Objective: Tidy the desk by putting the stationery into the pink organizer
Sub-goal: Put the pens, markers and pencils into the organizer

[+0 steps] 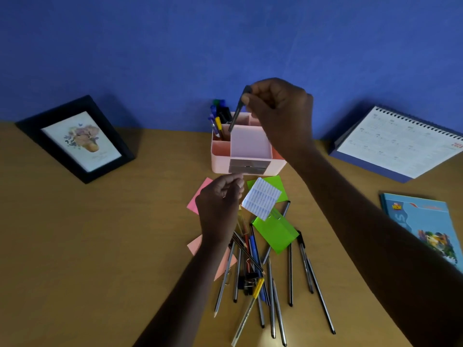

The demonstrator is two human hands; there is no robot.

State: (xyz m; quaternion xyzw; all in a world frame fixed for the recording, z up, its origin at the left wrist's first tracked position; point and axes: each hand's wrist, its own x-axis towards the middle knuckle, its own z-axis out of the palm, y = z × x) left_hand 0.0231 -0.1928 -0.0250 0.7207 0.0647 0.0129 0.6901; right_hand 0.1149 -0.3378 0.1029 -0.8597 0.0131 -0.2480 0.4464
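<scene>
The pink organizer [220,156] stands at the back of the desk against the blue wall, with several pens [218,116] upright in its rear left compartment. My right hand [280,113] hovers above it, pinching a dark pen [236,113] that slants down into that rear left compartment. My left hand [220,204] is just in front of the organizer with its fingers curled; whether it holds anything is unclear. A heap of pens and pencils [263,276] lies nearer me, with black binder clips [246,281], green sticky notes [275,232], pink sticky notes [198,196] and a white lined pad [261,197].
A black picture frame [75,139] leans at the back left. A spiral desk calendar [398,142] stands at the back right, and a blue booklet [426,226] lies at the right edge. The wooden desk [100,246] stretches left of the heap.
</scene>
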